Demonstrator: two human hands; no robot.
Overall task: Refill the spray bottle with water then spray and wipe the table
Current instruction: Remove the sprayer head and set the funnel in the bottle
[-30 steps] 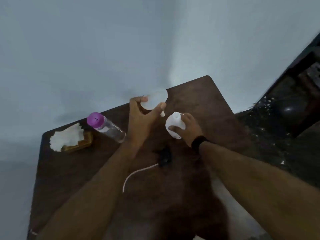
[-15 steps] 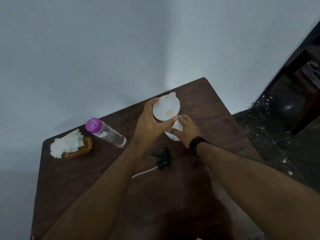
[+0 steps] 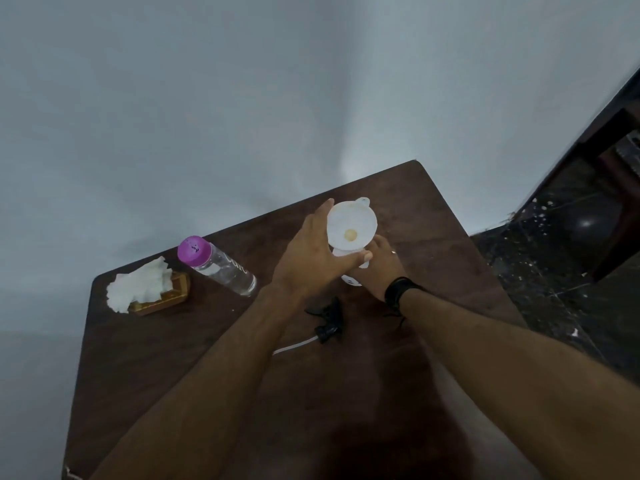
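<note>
While the right hand (image 3: 379, 268) wraps the white spray bottle (image 3: 350, 277) to keep it upright on the counter (image 3: 450, 244), the left hand (image 3: 311, 261) pinches a white funnel (image 3: 352, 225) by its rim and sets it over the bottle's neck, presumably so water can be poured without spilling. Nearby lie the removed black sprayer head (image 3: 327, 322) with its tube, just in front of the bottle, and the purple-capped water bottle (image 3: 216, 266) and a tissue holder (image 3: 149, 292) off to the left. Both hands work close to the counter's far right edge, so open room lies mostly on the near and left side.
</note>
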